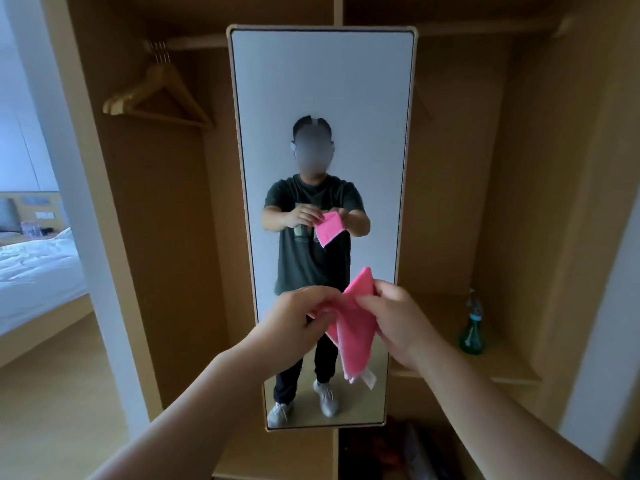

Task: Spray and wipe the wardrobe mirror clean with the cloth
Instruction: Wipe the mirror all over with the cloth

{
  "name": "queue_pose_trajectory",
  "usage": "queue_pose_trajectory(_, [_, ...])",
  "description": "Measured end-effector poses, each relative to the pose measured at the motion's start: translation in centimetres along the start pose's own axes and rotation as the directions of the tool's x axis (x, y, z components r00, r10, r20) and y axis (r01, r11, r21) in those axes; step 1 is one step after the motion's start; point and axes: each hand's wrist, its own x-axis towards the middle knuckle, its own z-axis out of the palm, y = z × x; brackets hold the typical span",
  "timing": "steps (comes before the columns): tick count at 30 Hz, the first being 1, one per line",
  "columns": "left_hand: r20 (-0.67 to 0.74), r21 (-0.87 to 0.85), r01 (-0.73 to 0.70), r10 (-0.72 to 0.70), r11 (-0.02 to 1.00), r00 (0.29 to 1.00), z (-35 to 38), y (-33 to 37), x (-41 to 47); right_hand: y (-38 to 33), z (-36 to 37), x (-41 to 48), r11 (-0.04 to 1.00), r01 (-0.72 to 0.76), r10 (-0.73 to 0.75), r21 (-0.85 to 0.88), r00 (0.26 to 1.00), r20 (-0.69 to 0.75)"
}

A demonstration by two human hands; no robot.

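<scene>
the cloth (353,327) is held up in mid-air between both hands, in front of the lower part of the mirror (322,81) and not touching the glass. its long axis runs nearly upright: one corner pokes up above the knuckles, and the rest hangs down below the hands to a loose tail with a white tag.

the left hand (298,313) pinches the cloth's left side, fingers (311,299) curled in on a fold. the right hand (398,317) pinches the right side, thumb on the near face. the hands are close together, level with each other, and both forearms reach straight forward from the bottom of the view, so neither is clearly nearer the mirror. it looks like the cloth is being folded or bunched into a pad.

the bottle (471,327) stands upright on the shelf (502,362), near its left edge, to the right of the mirror and well apart from both hands. the right hand is the nearer one. whether the glass is already wet i cannot tell.

if spray is wanted next, the right hand would have to give up its pinch and go rightward and slightly down to the bottle. if wiping, the cloth goes straight ahead onto the glass.
</scene>
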Motion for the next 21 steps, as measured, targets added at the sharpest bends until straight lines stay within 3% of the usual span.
queue_pose_trajectory(2, [-0.022, -0.013, 0.020, -0.020, 1.000, 1.000, -1.4, -1.1, 0.2, -0.9, 0.4, 0.3, 0.997, 0.011, -0.023, 0.078, 0.987, 0.157])
queue_pose_trajectory(4, [-0.035, -0.078, 0.082, -0.085, 0.994, 0.996, -3.1, -2.3, 0.5, -1.9, 1.4, 0.9, 0.996, 0.047, -0.061, 0.070, 0.974, 0.219])
queue_pose_trajectory(8, [0.066, -0.340, 0.220, -0.211, 0.914, 0.975, -6.7, -4.3, 2.2, -3.7, 4.6, 2.7, 0.976, 0.159, -0.142, -0.152, 0.983, 0.117])
queue_pose_trajectory(10, [0.145, -0.367, 0.281, -0.244, 0.887, 0.959, -8.0, -5.1, 3.3, -4.4, 6.2, 3.7, 0.960, 0.193, -0.181, -0.205, 0.981, 0.077])
queue_pose_trajectory(16, [-0.015, -0.073, 0.096, -0.097, 0.993, 0.995, -10.3, -7.5, 5.9, -5.8, 8.8, 6.1, 0.898, 0.234, -0.233, -0.372, 0.971, 0.049])
queue_pose_trajectory(21, [0.013, -0.116, 0.005, -0.003, 0.993, 1.000, -10.6, -8.9, 7.5, -6.8, 7.9, 7.8, 0.875, 0.150, -0.144, -0.460, 0.988, 0.049])
